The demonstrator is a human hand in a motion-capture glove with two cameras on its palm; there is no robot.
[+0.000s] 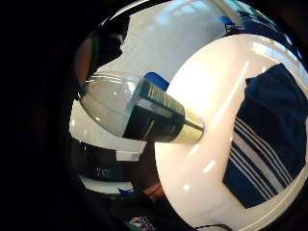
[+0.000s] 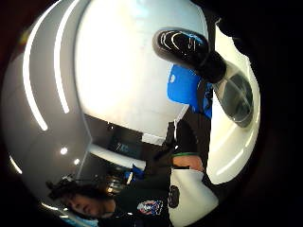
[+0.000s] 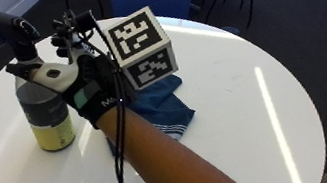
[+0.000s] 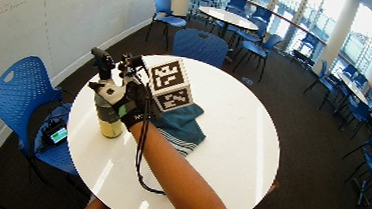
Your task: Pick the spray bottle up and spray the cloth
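Fingers [image 3: 61,41] by spray bottle [image 3: 41,105], cloth [image 3: 159,105] beside

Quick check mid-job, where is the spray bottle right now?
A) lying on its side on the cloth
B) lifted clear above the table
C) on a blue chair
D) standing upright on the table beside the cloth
D: the spray bottle stands upright with its base on the table, left of the cloth in the outside view.
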